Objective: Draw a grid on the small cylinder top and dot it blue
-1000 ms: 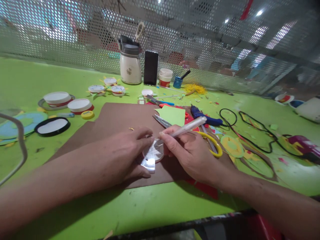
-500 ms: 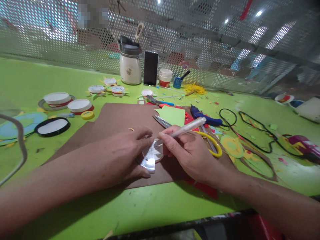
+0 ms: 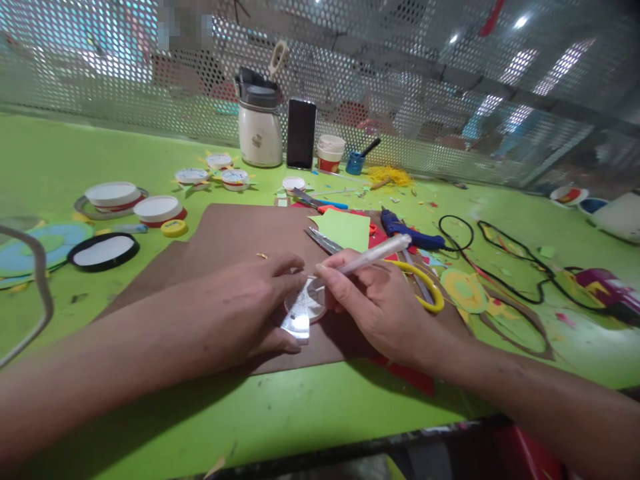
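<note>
Left hand (image 3: 256,295): palm down, thumb and fingertips braced at either end of a ruler (image 3: 298,325), gripping it; ruler shiny, laid across a small white disc (image 3: 315,305) and jutting past its near edge; disc marked with dark lines, on a brown sheet (image 3: 240,233), between the two hands.

Right hand (image 3: 377,300): thumb and fingers pinched round a pen (image 3: 380,253), low on its barrel; pen slanted, upper end toward the right; writing end just beside the ruler, its contact with the disc not discernible.

Nearby: scissors (image 3: 324,241), blades beyond the right hand, yellow handle beside it; green paper (image 3: 345,229); glue gun (image 3: 423,240), right of the paper; red paper (image 3: 410,377), beneath the sheet's near edge; several white lids (image 3: 159,209), far left; phone (image 3: 301,137), upright before the mesh.

Hazards, by judgement: ruler could skid, if thumb and fingertips bear unevenly on its smooth face; disc could rock, if pressure falls on the ruler's overhanging end; disc could also turn, being round, with no finger seen clamping its rim; a line could stray, if the pen leans off the ruler's edge; scissors could be nudged, should the right hand swing outward.
</note>
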A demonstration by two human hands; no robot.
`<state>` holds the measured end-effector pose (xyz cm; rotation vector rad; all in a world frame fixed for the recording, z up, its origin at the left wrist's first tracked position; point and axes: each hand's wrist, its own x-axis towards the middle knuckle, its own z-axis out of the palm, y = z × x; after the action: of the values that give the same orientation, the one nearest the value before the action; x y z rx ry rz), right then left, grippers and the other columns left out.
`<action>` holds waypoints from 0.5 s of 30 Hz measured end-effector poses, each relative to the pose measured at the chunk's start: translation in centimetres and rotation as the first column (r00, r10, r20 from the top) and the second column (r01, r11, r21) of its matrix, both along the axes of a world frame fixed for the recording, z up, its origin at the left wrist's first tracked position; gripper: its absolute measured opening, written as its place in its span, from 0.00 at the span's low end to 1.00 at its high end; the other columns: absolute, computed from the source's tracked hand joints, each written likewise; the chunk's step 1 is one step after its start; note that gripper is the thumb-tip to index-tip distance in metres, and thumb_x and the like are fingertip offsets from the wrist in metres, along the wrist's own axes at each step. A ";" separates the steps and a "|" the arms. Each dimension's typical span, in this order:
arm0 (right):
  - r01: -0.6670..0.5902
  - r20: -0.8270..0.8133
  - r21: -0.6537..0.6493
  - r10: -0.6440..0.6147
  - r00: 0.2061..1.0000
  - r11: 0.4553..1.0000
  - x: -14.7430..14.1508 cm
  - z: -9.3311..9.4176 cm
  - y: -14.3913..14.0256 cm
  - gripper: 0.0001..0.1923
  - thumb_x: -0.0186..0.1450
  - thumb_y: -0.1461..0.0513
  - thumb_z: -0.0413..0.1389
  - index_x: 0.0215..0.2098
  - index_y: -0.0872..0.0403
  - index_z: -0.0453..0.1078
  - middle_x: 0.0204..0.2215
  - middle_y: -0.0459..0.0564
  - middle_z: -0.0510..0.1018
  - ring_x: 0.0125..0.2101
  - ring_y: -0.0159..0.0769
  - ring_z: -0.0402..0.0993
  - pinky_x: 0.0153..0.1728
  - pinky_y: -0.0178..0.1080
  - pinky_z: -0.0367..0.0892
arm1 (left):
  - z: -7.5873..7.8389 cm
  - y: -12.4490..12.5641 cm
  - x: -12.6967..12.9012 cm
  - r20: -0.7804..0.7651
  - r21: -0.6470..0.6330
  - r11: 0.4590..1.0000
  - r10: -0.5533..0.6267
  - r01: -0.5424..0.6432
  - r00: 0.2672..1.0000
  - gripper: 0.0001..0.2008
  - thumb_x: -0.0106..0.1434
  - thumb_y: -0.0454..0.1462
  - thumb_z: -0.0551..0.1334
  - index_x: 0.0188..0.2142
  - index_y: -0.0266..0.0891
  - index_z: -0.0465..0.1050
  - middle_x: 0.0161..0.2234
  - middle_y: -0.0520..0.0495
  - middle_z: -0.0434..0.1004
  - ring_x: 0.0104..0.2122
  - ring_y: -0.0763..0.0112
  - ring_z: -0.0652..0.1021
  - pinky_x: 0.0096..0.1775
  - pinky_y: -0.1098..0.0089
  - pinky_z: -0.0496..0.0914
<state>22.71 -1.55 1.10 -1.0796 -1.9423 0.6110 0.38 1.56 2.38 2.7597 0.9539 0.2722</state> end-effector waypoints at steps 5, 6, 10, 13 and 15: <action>-0.007 0.011 0.018 0.006 1.000 1.000 0.0 0.0 -0.1 0.17 0.78 0.58 0.54 0.29 0.51 0.70 0.30 0.46 0.80 0.29 0.33 0.75 0.39 0.37 0.72 | 0.6 -0.1 0.4 -0.090 -0.039 0.999 -0.015 0.012 0.996 0.19 0.64 0.40 0.70 0.54 0.40 0.80 0.53 0.37 0.80 0.44 0.49 0.84 0.46 0.56 0.77; -0.007 0.013 0.015 0.007 1.000 1.000 0.0 0.0 -0.1 0.17 0.78 0.58 0.54 0.30 0.51 0.71 0.29 0.45 0.79 0.29 0.33 0.74 0.39 0.37 0.73 | 0.8 -0.2 0.5 -0.096 -0.041 0.999 -0.012 0.008 0.995 0.19 0.64 0.40 0.70 0.53 0.40 0.80 0.53 0.37 0.80 0.44 0.49 0.84 0.47 0.56 0.78; -0.007 0.012 0.001 0.007 1.000 1.000 0.1 0.0 -0.2 0.16 0.78 0.58 0.54 0.32 0.51 0.72 0.29 0.46 0.80 0.29 0.34 0.75 0.42 0.38 0.74 | 1.2 -0.3 0.6 -0.116 -0.035 0.999 -0.001 -0.003 0.993 0.18 0.63 0.37 0.70 0.52 0.41 0.80 0.52 0.39 0.81 0.43 0.51 0.84 0.46 0.59 0.78; -0.016 0.013 -0.007 0.016 1.000 1.000 0.1 0.1 -0.2 0.17 0.78 0.58 0.55 0.30 0.51 0.70 0.32 0.47 0.82 0.31 0.34 0.76 0.45 0.39 0.75 | 1.1 -0.3 0.4 -0.082 -0.044 0.999 -0.007 0.004 0.997 0.18 0.63 0.38 0.70 0.53 0.41 0.80 0.54 0.38 0.81 0.43 0.50 0.85 0.46 0.58 0.78; -0.022 0.011 -0.016 0.023 1.000 1.000 0.1 0.2 -0.3 0.17 0.78 0.58 0.55 0.30 0.51 0.70 0.31 0.47 0.81 0.31 0.34 0.76 0.45 0.39 0.75 | 1.0 -0.3 0.3 -0.072 -0.054 0.999 -0.006 0.002 0.997 0.17 0.63 0.40 0.70 0.52 0.41 0.80 0.54 0.37 0.80 0.42 0.49 0.85 0.46 0.56 0.78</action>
<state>22.79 -1.86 1.31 -1.0741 -1.9645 0.6344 0.69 1.22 3.36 2.7384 0.9584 0.1455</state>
